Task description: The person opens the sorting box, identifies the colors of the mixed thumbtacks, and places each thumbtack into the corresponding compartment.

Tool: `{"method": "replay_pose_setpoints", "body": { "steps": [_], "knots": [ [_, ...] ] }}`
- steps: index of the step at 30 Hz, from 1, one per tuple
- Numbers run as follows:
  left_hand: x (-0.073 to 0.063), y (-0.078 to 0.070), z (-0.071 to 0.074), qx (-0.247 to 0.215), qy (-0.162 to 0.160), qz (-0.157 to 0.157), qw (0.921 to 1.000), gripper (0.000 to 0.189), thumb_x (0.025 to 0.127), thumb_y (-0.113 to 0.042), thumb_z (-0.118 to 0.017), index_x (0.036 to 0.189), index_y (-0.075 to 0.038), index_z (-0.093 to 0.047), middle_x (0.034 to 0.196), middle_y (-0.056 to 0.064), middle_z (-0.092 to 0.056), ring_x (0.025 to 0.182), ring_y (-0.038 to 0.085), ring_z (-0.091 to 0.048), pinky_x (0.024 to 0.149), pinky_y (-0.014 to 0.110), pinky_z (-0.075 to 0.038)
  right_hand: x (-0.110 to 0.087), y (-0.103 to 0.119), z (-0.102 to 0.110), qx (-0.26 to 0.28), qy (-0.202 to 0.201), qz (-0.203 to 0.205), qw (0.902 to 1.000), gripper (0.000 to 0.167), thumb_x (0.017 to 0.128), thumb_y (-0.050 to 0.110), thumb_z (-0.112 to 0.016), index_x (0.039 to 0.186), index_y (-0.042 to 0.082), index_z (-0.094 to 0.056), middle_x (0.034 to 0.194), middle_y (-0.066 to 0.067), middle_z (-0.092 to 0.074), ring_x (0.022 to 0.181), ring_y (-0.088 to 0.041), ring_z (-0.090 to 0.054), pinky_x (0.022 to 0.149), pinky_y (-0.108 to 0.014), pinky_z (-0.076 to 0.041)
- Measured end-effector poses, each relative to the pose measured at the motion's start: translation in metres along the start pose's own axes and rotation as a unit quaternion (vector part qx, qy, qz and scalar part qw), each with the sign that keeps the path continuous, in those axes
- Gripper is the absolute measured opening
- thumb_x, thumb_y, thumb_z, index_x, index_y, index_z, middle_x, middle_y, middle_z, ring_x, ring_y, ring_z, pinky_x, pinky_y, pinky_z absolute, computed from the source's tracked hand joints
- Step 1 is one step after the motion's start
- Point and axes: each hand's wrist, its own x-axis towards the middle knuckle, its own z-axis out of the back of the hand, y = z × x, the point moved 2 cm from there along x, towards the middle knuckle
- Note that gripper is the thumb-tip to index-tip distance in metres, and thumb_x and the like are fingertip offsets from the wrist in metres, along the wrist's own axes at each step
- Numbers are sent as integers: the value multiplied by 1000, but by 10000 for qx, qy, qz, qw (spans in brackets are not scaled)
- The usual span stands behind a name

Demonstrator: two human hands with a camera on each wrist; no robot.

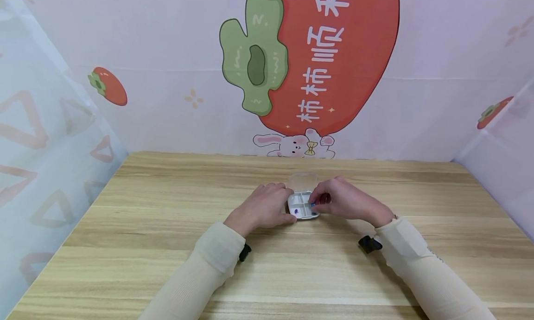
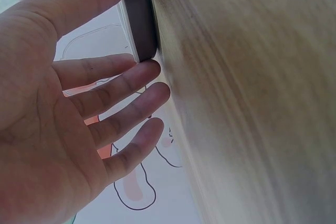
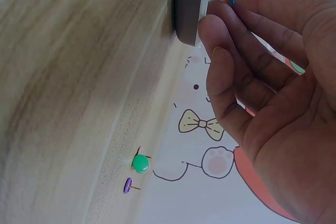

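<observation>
A small white pill box [image 1: 297,200] with four compartments lies on the table, its clear lid [image 1: 303,182] raised at the back. My left hand [image 1: 267,206] holds the box at its left side, thumb on the front edge and index finger at the back corner; the other fingers [image 2: 152,94] are spread. Over the right compartments, my right hand [image 1: 344,199] pinches a blue thumbtack [image 3: 231,0] between thumb and fingers. A purple thumbtack [image 1: 296,211] sits in the front-left compartment. Another dark bluish piece [image 1: 314,214] lies in the front-right one.
On the wooden table [image 1: 167,264], a green thumbtack [image 3: 140,163] and a purple-headed pushpin [image 3: 128,185] lie beyond the right hand. A printed cloth backdrop [image 1: 167,116] rises behind the table's far edge. Black wrist straps [image 1: 369,244] show below the sleeves.
</observation>
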Motion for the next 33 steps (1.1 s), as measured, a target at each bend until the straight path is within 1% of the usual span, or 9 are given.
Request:
{"method": "replay_pose_setpoints", "body": {
  "steps": [13, 23, 30, 33],
  "knots": [
    [1, 0, 0, -4, -33, -44, 10000, 56, 86, -41, -81, 129, -8, -67, 109, 3, -65, 91, 20, -55, 89, 40, -46, 1, -1, -1, -7, 3, 65, 10000, 15, 84, 11, -84, 97, 14, -80, 87, 9, -69, 74, -10, -59, 69, -26, -55],
    [0, 1, -1, -46, -18, -26, 10000, 55, 86, -41, -81, 129, -9, -67, 109, 2, -64, 92, 20, -55, 90, 41, -46, 1, 0, -1, -8, 28, 49, 10000, 16, 82, 12, -86, 97, 13, -80, 88, 8, -70, 74, -10, -60, 69, -25, -55],
    [0, 1, -1, -75, -10, -18, 10000, 55, 86, -41, -81, 129, -9, -67, 109, 2, -64, 91, 20, -54, 88, 40, -46, 1, -1, -2, 5, 25, 28, 10000, 18, 81, 13, -87, 98, 13, -80, 88, 8, -70, 74, -10, -60, 70, -25, -55],
    [0, 1, -1, -67, -10, -21, 10000, 55, 87, -41, -81, 129, -9, -67, 111, 3, -64, 92, 20, -54, 90, 41, -46, 1, -1, -2, 5, 14, 39, 10000, 18, 81, 13, -87, 98, 13, -80, 87, 8, -70, 73, -11, -59, 69, -26, -55]
  ]
}}
